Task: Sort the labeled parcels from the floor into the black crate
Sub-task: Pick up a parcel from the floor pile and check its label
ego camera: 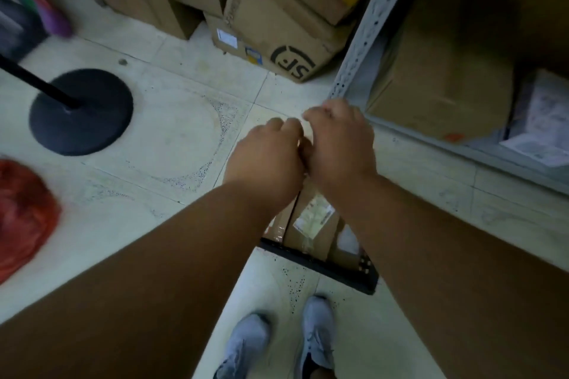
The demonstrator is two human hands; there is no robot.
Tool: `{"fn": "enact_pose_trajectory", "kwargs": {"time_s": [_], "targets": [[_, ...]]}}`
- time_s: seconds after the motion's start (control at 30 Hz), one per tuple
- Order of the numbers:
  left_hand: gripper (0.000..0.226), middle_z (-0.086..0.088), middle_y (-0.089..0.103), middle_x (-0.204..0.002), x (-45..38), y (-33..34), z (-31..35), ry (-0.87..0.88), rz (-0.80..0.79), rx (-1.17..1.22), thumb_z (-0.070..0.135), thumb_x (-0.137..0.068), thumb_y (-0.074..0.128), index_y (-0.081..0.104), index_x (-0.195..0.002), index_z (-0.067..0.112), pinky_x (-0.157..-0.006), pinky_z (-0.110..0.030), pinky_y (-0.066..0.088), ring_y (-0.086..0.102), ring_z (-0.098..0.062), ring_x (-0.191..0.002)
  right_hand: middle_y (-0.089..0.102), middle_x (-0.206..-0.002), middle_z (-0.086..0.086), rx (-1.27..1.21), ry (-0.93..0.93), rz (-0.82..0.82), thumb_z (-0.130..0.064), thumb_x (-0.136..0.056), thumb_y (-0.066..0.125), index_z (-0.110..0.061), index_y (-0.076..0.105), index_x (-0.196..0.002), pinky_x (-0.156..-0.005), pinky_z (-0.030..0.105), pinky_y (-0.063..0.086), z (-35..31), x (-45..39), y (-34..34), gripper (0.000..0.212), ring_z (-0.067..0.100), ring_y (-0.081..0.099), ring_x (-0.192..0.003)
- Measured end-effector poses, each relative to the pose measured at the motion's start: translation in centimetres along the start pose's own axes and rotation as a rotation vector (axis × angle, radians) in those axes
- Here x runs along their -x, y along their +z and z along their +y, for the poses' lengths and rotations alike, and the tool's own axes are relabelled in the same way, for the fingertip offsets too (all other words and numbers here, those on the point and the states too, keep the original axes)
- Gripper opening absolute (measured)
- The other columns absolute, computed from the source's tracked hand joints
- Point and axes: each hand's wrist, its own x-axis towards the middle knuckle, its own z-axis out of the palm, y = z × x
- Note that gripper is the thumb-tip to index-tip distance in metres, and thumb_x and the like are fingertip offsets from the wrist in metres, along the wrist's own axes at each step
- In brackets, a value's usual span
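A black crate (323, 268) sits on the tiled floor just ahead of my feet, mostly hidden under my forearms. Inside it stands a brown cardboard parcel (314, 218) with a white label on top, and a second taped parcel (277, 221) lies beside it on the left. My left hand (268, 160) and my right hand (341, 144) hover side by side above the crate's far end, backs up and almost touching. The fingers of both curl loosely downward. Nothing shows in either hand, and the palms are hidden.
Stacked cardboard boxes (277, 31) stand against the back. A grey metal shelf upright (363, 31) rises on the right, with a large box (440, 77) on the bottom shelf. A black round stand base (81, 111) and a red plastic bag (21, 212) lie to the left.
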Motion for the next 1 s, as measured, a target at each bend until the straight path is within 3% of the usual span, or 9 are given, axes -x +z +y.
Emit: {"fn": "enact_pose_trajectory", "kwargs": {"time_s": [0.1,0.23,0.4,0.53,0.67,0.83,1.0], "targets": [[0.023,-0.009,0.059,-0.104,1.0,-9.6,4.7,0.018,0.124,0.086,0.018,-0.093,0.047,0.058,-0.113,0.014,-0.070,-0.041,0.045,0.056,-0.030,-0.092,0.049,-0.135,0.005,0.022,-0.035,0.134,-0.019,-0.087,0.063,-0.021,0.061,-0.125,-0.096,0.045,0.041,-3.3,0.7,-11.5,0.039,0.029,0.045,-0.121],[0.027,-0.006,0.060,-0.116,3.6,-20.1,10.2,0.038,0.134,0.191,0.023,-0.096,0.050,0.059,-0.121,0.022,-0.083,-0.041,0.049,0.057,-0.026,-0.104,0.051,-0.124,0.007,0.003,-0.010,0.263,-0.023,-0.088,0.064,-0.017,0.062,-0.124,-0.088,0.047,0.046,-6.5,5.4,-24.6,0.036,0.029,0.047,-0.114],[0.022,-0.002,0.062,-0.106,7.4,-27.9,15.6,0.201,0.236,0.223,0.030,-0.096,0.051,0.061,-0.114,0.023,-0.072,-0.037,0.047,0.057,-0.021,-0.090,0.053,-0.116,0.007,0.054,0.038,0.437,-0.029,-0.083,0.070,-0.017,0.062,-0.125,-0.084,0.043,0.047,-7.8,11.2,-36.1,0.044,0.029,0.053,-0.109],[0.023,0.000,0.055,-0.101,9.6,-30.7,20.2,0.354,0.252,0.267,0.023,-0.094,0.053,0.065,-0.113,0.025,-0.069,-0.034,0.047,0.057,-0.023,-0.083,0.047,-0.134,0.002,-0.007,0.152,0.506,-0.035,-0.087,0.068,-0.026,0.056,-0.135,-0.096,0.048,0.047,-6.2,16.7,-40.7,0.050,0.026,0.051,-0.120],[0.027,0.001,0.057,-0.112,10.8,-32.4,27.5,0.536,0.221,0.217,0.028,-0.096,0.053,0.064,-0.121,0.031,-0.078,-0.038,0.053,0.061,-0.021,-0.094,0.033,-0.153,0.002,-0.056,0.278,0.547,-0.040,-0.089,0.067,-0.031,0.043,-0.147,-0.104,0.047,0.044,-2.5,22.5,-44.9,0.064,0.027,0.046,-0.132],[0.031,-0.001,0.056,-0.117,12.9,-33.3,41.3,0.762,0.222,0.200,0.034,-0.094,0.054,0.060,-0.124,0.030,-0.078,-0.035,0.049,0.060,-0.024,-0.100,0.037,-0.147,0.003,-0.073,0.424,0.760,-0.041,-0.084,0.070,-0.025,0.039,-0.147,-0.102,0.045,0.045,5.2,30.8,-52.2,0.072,0.025,0.046,-0.129],[0.032,-0.001,0.058,-0.119,18.3,-28.9,57.0,0.945,0.186,0.282,0.035,-0.092,0.056,0.061,-0.123,0.029,-0.086,-0.036,0.048,0.059,-0.022,-0.107,0.042,-0.145,0.005,-0.008,0.603,0.879,-0.040,-0.081,0.072,-0.023,0.043,-0.145,-0.102,0.044,0.046,14.9,41.9,-58.4,0.073,0.025,0.045,-0.131]]}}
